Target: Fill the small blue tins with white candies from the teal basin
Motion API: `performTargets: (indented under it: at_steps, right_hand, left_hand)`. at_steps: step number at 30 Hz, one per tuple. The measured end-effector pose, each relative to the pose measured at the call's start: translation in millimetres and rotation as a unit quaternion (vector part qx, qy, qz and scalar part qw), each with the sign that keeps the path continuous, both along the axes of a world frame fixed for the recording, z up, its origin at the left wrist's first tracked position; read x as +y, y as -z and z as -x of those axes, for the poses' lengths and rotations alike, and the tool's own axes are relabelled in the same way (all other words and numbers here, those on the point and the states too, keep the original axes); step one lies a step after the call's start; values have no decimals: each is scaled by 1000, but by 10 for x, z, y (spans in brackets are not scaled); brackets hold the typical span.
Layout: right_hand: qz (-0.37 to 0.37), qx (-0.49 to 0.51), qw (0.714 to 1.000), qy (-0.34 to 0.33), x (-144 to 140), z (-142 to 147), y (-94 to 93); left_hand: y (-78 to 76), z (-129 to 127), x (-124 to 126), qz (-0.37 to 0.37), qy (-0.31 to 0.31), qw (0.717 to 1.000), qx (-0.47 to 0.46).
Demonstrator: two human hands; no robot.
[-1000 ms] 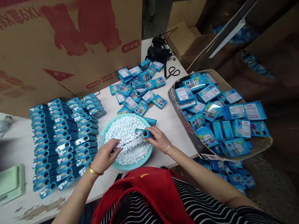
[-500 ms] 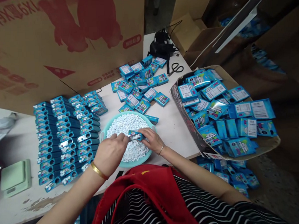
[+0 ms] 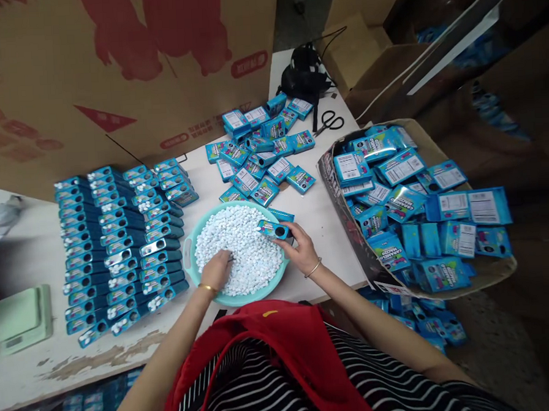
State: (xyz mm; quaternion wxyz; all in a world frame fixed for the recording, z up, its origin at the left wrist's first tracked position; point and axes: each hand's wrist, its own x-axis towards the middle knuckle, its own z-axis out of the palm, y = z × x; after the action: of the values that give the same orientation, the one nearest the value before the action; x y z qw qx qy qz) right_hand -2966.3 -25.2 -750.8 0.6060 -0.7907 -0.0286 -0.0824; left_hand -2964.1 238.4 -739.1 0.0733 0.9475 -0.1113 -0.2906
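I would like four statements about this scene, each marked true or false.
1. The right hand holds a small blue cardboard box. True.
2. The left hand rests on the white tabletop. False: it reaches into small white pellets in a round turquoise plastic bowl.
3. A flat pale-green scale lies left of the rows of blue boxes. True.
4. Black-handled metal scissors lie inside the open brown cardboard carton. False: the scissors lie on the tabletop.

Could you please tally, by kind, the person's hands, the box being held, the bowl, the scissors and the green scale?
Left hand and right hand: 2
Held box: 1
Bowl: 1
Scissors: 1
Green scale: 1
Total: 6
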Motion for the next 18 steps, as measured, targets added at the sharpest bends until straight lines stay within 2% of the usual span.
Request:
performTargets:
  at_steps: [2,4,7,10,14,16,18]
  right_hand:
    - [-18,21,999,19,3,-3,16]
    - [-33,38,998,29,5,1,32]
    - [-34,39,998,38,-15,9,36]
    - [-5,13,1000,28,-48,14,15]
    - [52,-31,998,-31,-34,20,-17]
    - [85,-56,993,-62,15,26,-30]
    - [113,-85,986,-90,79,30,-46]
  left_hand:
    - [160,-17,-163,30,-15,999,-9]
    - [224,-32,-218,60,-27,998,-15]
    - [135,-27,-105,103,-34,994,-18]
    - [-160,-16,69,147,-24,989,-21]
    - [-727,-78,117,219,2,975,-48]
    - [-994,-141,52,215,27,975,-46]
    - [-1209,-209,-45,180,63,981,-36]
